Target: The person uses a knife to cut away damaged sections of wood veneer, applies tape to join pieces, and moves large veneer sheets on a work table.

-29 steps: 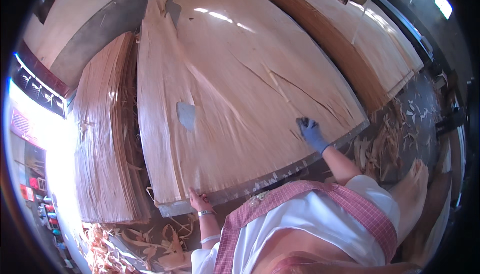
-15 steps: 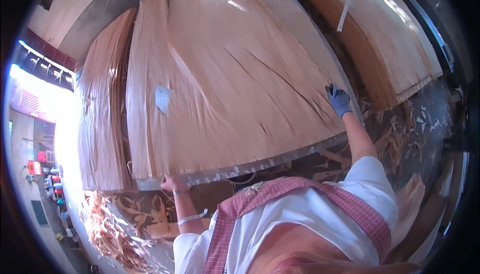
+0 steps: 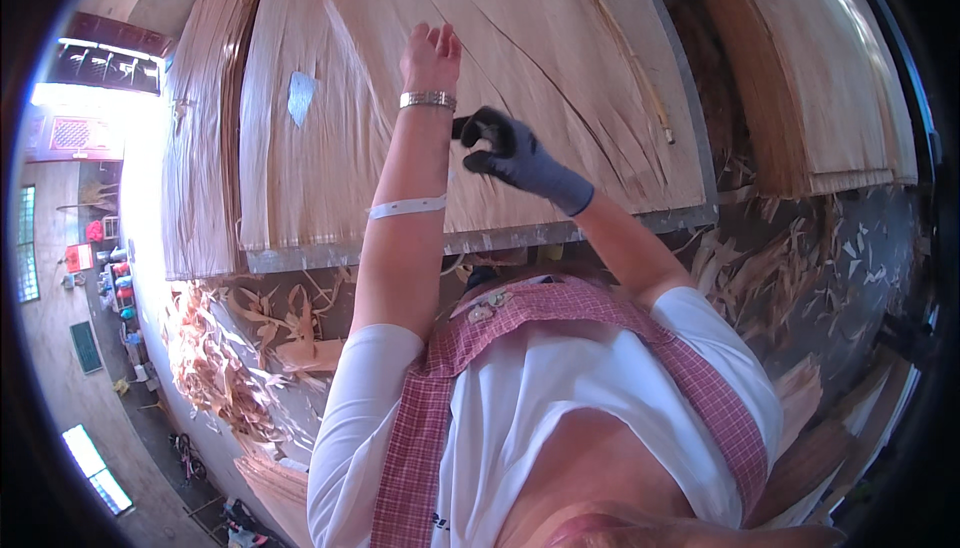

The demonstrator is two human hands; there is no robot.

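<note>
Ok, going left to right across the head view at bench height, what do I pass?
Side stack of veneer → grey patch on the top veneer sheet → bare left hand → gloved right hand → thin wooden strip → further veneer stack.

Dark glove, metal bracelet, checked apron

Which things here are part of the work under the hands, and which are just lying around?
In hand:
- top veneer sheet, cracked
- bare left hand flat on it
- gloved right hand above it

Lying about:
- veneer stack at left
- veneer stack at right
- wood scraps on the floor
</note>
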